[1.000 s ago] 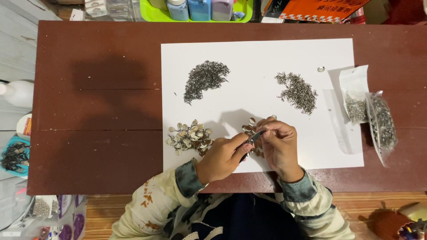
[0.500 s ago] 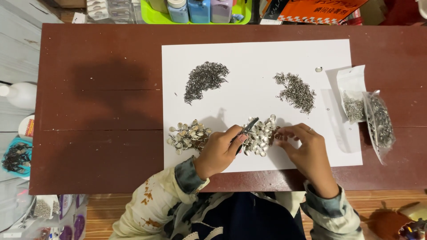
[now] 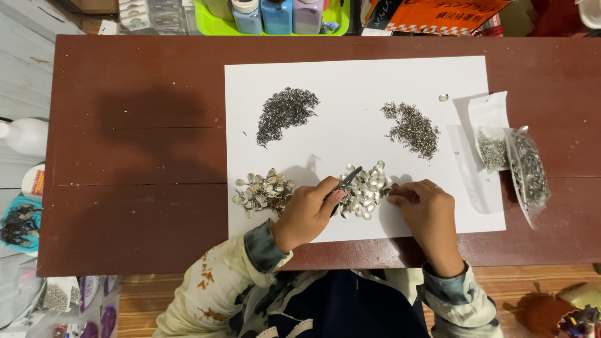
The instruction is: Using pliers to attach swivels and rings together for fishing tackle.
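Since 1 second ago, both hands have parted: then they met over one small piece above the near pile, and the right hand has since swung out toward 3 o'clock, holding about where it was half a second ago.

Now the left hand (image 3: 305, 216) is clenched around a pair of small dark pliers (image 3: 346, 182). Their long axis runs diagonally, with the slim closed tip pointing to about 1 o'clock and the handles buried in the fist. The tip lies over the left edge of the shiny shell-like pile (image 3: 367, 191), a loose heap of pale silver, rounded, cupped pieces at the near middle of the white sheet (image 3: 350, 78).

The right hand (image 3: 427, 209) rests at 3 o'clock of that pile, fingers curled, fingertips touching its right edge; whether they pinch a piece I cannot tell.

At 9 o'clock of the left hand sits a second heap of similar pieces (image 3: 263, 189), duller and more mixed in tone. Farther up the sheet lie 2 heaps of tiny metal bits: a dark one (image 3: 285, 112) at 11 o'clock and a greyer one (image 3: 413, 128) at 1 o'clock. At 3 o'clock, half off the sheet on the reddish-brown table (image 3: 138, 125), lie 2 clear plastic bags (image 3: 510, 153) of small metal parts.
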